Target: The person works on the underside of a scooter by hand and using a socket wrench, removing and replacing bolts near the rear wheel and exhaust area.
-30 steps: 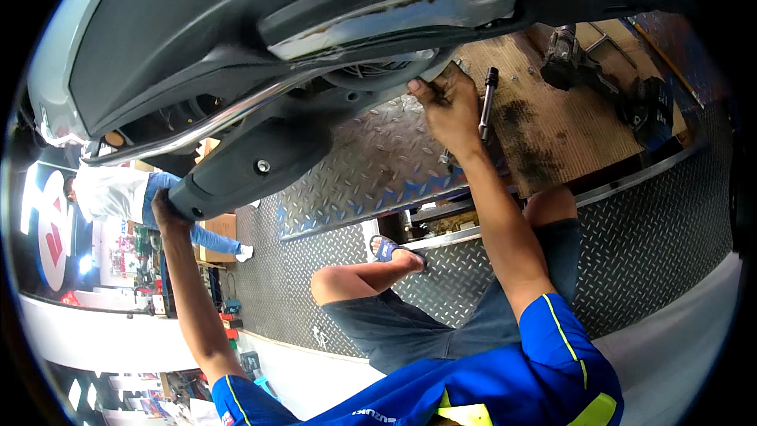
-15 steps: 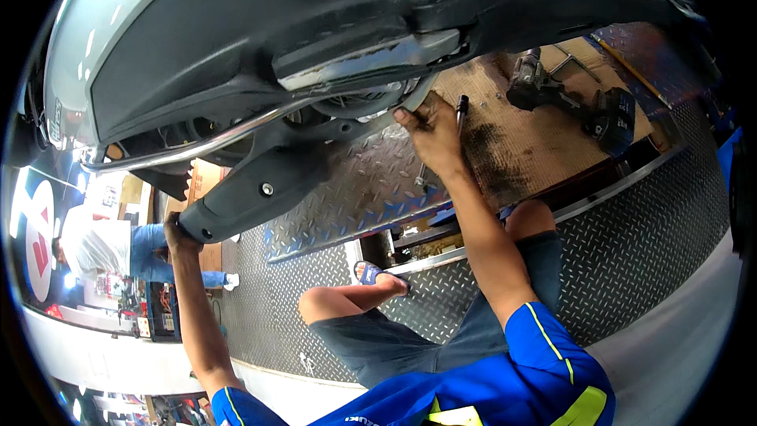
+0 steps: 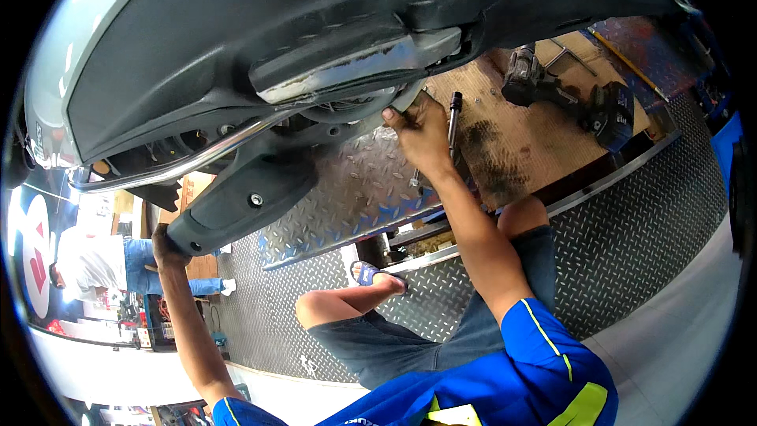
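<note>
A long dark grey plastic cover (image 3: 236, 201) slants beneath the body of a scooter (image 3: 236, 39). My left hand (image 3: 168, 246) is closed around its lower left end. At its upper right end my right hand (image 3: 424, 136) is closed, thumb on the near face and fingers hidden behind. Just above the cover run a chrome tube (image 3: 205, 154) and dark round parts. A socket wrench (image 3: 455, 114) with a long shaft passes behind my right wrist, apparently lying on the platform. How the cover's upper edge meets the scooter is hidden.
A stained cardboard sheet (image 3: 505, 142) covers part of the tread-plate platform (image 3: 347, 197). On it lie a black cordless power tool (image 3: 544, 87), a metal T-handle wrench (image 3: 572, 57) and small fasteners. Another person (image 3: 87, 260) stands far left. My sandalled foot (image 3: 374, 276) rests by the platform edge.
The cover and both hands sit slightly further left in the view, as does the scooter. Both hands keep their hold on the cover.
</note>
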Tool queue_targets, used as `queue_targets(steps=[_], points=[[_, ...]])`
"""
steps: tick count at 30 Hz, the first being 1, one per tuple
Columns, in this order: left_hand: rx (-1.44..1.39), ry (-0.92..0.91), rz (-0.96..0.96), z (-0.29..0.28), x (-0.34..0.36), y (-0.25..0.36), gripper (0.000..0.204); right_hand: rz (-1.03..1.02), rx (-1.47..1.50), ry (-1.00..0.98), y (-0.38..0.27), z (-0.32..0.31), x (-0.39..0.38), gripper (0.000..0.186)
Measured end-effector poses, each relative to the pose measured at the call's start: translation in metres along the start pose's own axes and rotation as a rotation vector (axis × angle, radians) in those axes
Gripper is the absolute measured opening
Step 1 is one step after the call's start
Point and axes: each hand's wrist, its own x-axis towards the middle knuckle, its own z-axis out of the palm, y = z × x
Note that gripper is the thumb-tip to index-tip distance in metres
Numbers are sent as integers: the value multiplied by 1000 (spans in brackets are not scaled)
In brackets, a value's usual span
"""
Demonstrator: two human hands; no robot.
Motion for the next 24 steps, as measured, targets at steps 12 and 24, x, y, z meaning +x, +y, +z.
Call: queue_targets(steps=[12,24], points=[[-33,-61,109,14,16,8,37,-82,92,-9,1,6,-3,26],[-38,-12,105,-30,28,27,49,-24,174,-33,2,11,-4,32]])
